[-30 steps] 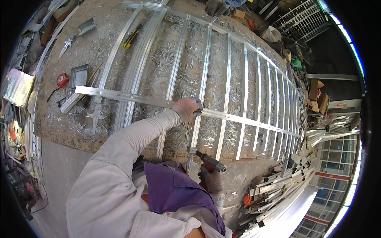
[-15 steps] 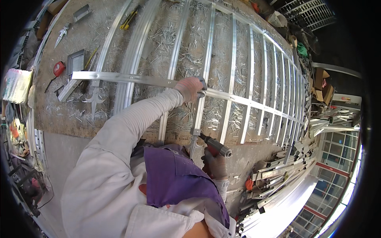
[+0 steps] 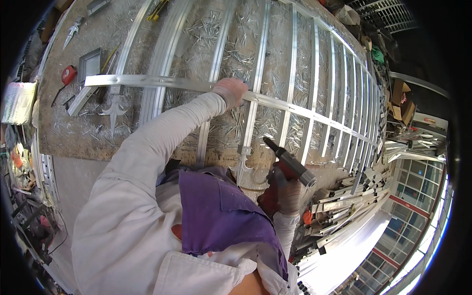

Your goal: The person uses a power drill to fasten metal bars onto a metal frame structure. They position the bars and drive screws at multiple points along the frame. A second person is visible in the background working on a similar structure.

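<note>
My left hand (image 3: 230, 92), in a pale glove with dark fingertips, is closed over a long crosswise metal rail (image 3: 172, 84). Its fingertips are partly hidden at the rail's far side. Just right of it, a metal upright (image 3: 259, 54) crosses the rail. This upright's near end carries a spear-shaped metal finial (image 3: 242, 164). To the right of that finial, my gloved right hand (image 3: 287, 194) grips a red and dark rivet gun (image 3: 295, 167). The gun's nose points up and left, apart from the metalwork. Another finial (image 3: 114, 113) hangs from the rail farther left.
Several parallel uprights (image 3: 314, 73) run across the worktable (image 3: 64, 142), with loose metal pins scattered between them. A red tape measure (image 3: 69, 74) and a square metal frame (image 3: 90, 66) lie at the left. Metal offcuts (image 3: 339, 206) are piled at the lower right.
My right hand has drawn the rivet gun away from the finial's joint, to the right. My left hand has slid slightly left along the rail. The whole view has shifted a little.
</note>
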